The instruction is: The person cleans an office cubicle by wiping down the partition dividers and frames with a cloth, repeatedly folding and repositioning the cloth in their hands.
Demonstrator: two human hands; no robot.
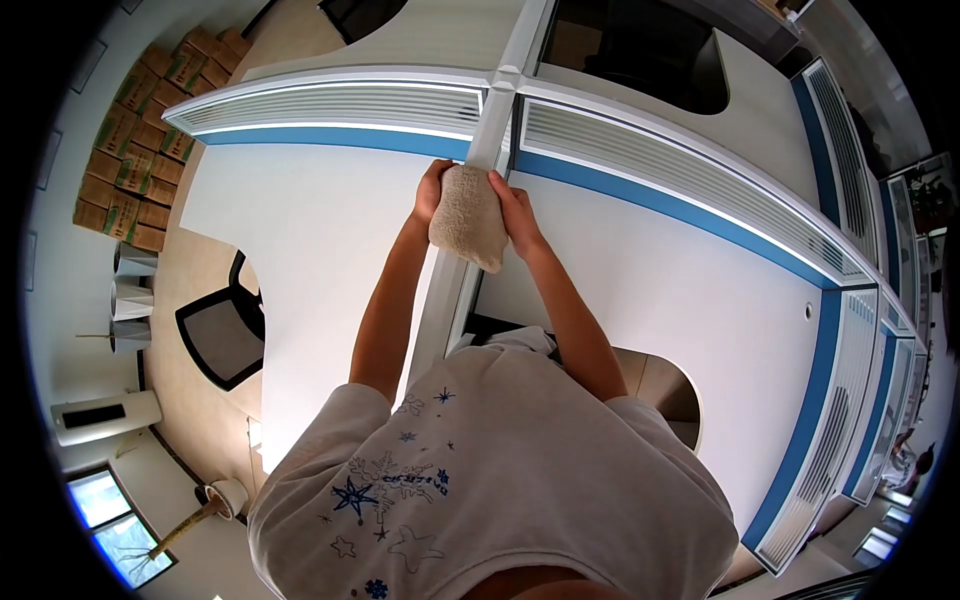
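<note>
A beige, fluffy cleaning cloth (467, 215) hangs folded between my two hands over the white top rail of a cubicle partition (435, 320). My left hand (430, 190) grips the cloth's left edge, with the fingers partly hidden behind it. On the opposite edge, my right hand (514, 212) is closed with the thumb on the near face. Both hands are close to the junction where the partitions meet. Whether the cloth touches the rail cannot be made out.
White desks (320, 220) flank the partition, which has blue-edged slatted panels (680, 200). A black office chair (225, 335) stands left. Stacked cardboard boxes (140, 150), several bins (130, 300) and a potted plant (228, 497) line the left wall. Another person (903, 462) is far right.
</note>
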